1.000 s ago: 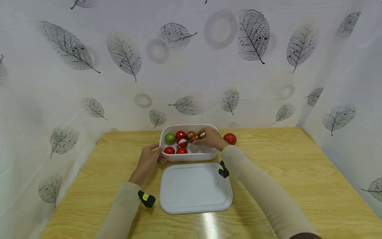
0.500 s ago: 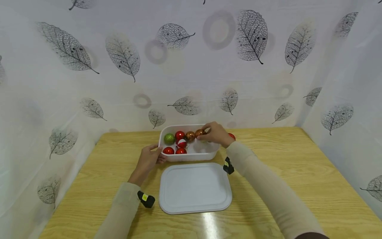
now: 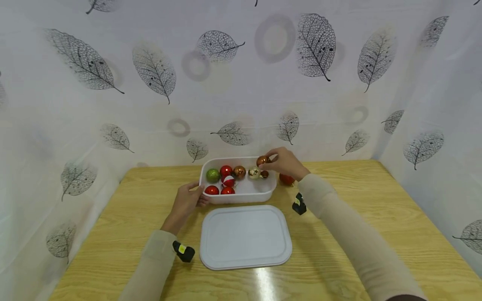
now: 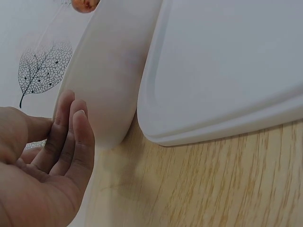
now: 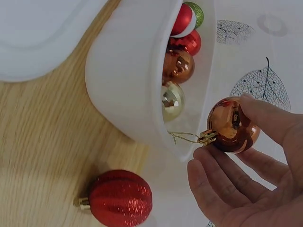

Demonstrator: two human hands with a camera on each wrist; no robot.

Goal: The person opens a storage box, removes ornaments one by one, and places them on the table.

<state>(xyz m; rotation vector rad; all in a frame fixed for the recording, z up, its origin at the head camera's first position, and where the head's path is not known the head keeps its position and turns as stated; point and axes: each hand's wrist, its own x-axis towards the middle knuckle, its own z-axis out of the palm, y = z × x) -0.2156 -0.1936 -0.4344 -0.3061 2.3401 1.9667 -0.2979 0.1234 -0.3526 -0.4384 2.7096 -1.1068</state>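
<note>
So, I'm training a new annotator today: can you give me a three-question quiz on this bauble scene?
1. True or false: the lid sits on the tub.
2. What does the right hand hold?
3. Where is the glittery red bauble: A in the tub, B on the table beside it, C on the lid?

Key: 1 false, it lies on the table; 2 a shiny copper bauble; 3 B.

Bright, even light falls from overhead, leaving a white glare streak on the wooden surface (image 3: pixel 263 284) below the lid (image 3: pixel 245 236). Shadows stay soft. The head view bows at its edges; close-up fingers (image 4: pixel 78 142) blur slightly.
</note>
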